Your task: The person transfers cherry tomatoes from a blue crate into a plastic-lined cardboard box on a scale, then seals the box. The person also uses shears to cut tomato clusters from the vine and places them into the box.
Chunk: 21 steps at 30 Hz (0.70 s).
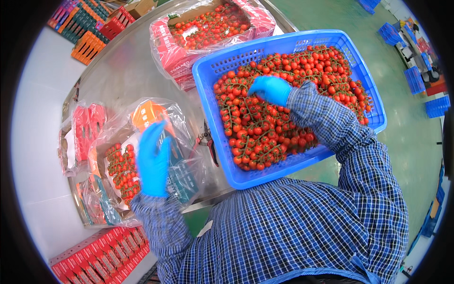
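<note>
A blue plastic basket [216, 142] heaped with cherry tomatoes on the vine [255, 138] stands before me, tilted in view. My right hand [271, 90], in a blue glove, is over the tomatoes at the basket's left part; its fingertips reach down among them, and whether they grip any I cannot tell. My left hand [153, 159], also blue-gloved, is raised above an orange and teal carton [182, 177] lined with clear plastic film. Its fingers are spread and hold nothing. Several tomato trusses [122, 170] lie in that carton, left of the hand.
Beyond the basket stands a red carton [177, 60] of cherry tomatoes in film. Red-handled pruning shears [207, 142] lie on the metal table [117, 83] between carton and basket. A film-wrapped red carton [87, 131] is at the left; red cartons [103, 255] are stacked below.
</note>
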Tool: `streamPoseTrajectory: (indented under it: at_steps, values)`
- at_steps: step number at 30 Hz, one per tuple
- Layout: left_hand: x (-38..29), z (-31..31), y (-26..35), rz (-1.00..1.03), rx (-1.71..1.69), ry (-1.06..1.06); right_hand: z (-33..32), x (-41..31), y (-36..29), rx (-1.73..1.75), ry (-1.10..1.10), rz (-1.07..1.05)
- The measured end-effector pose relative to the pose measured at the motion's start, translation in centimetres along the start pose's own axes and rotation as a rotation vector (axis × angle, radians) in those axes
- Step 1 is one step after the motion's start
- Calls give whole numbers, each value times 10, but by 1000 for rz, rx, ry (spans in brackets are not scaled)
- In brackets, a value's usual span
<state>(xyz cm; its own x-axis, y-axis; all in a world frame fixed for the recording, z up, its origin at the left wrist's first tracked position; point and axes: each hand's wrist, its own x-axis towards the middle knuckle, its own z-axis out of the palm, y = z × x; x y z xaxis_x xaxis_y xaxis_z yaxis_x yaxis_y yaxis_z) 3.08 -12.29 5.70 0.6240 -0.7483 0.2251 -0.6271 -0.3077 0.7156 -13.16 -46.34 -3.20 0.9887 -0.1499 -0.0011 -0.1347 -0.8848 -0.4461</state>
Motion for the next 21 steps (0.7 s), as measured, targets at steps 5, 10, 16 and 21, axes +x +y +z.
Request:
streamPoseTrajectory:
  at_steps: [5,10,16,21]
  values:
    - [45,146,23,-9,391,-386,38,2,-17,-490,-82,-374]
    - [62,245,-3,-325,855,-333,44,1,-9,-489,-124,-516]
    - [60,219,-18,-201,442,-174,42,2,1,-442,68,-426]
    - [31,142,20,-638,-1190,-256,12,-3,9,433,207,-359]
